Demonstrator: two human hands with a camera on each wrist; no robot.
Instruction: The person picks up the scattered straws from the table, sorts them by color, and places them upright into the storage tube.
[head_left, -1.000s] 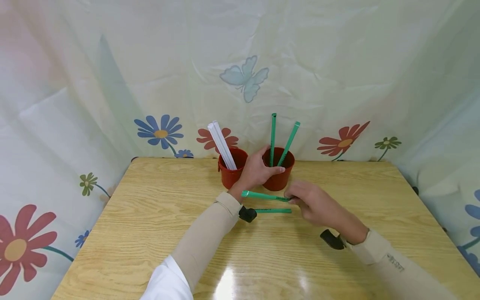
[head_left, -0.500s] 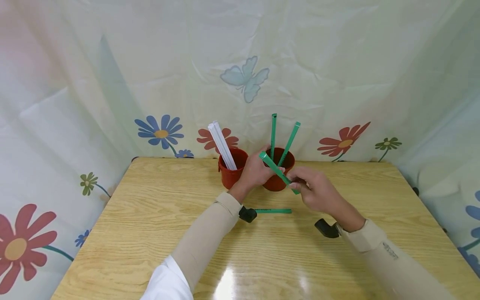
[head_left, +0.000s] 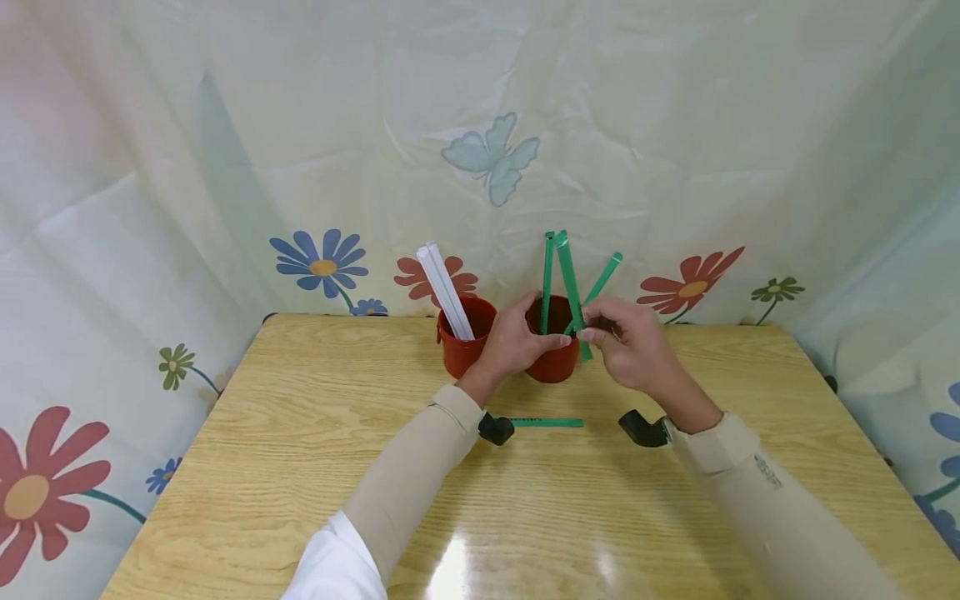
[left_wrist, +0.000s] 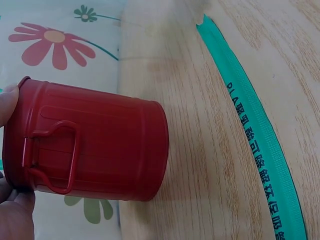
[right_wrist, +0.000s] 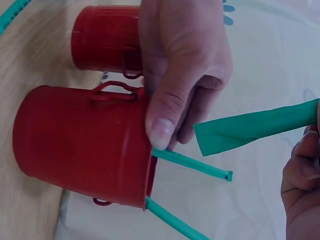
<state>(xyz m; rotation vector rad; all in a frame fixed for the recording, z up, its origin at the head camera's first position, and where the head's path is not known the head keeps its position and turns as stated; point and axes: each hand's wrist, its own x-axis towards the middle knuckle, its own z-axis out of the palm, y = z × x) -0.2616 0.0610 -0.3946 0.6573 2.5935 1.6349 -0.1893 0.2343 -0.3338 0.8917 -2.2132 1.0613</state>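
Note:
The right red metal bucket [head_left: 553, 365] stands at the back of the table. My left hand [head_left: 513, 337] grips its rim, thumb at the front. Two green-wrapped straws lean inside it, one nearly upright straw [head_left: 547, 283] and one tilted right [right_wrist: 177, 221]. My right hand [head_left: 632, 348] pinches another green-wrapped straw [head_left: 567, 271] near its lower part. That straw's lower end hangs in front of the bucket's right rim; the right wrist view shows this end [right_wrist: 225, 135] outside the bucket, apart from it. One more green-wrapped straw [left_wrist: 255, 127], with printed characters, lies on the table.
A second red bucket [head_left: 457, 357], left of my left hand, holds white-wrapped straws [head_left: 446, 292]. A flowered cloth [head_left: 360, 150] hangs right behind the table's back edge. Bare wooden tabletop [head_left: 300, 433] extends to the left.
My right hand has moved up toward the bucket, turning its straw from nearly level to nearly upright. The right straw in the bucket leans further right. My left hand stays put.

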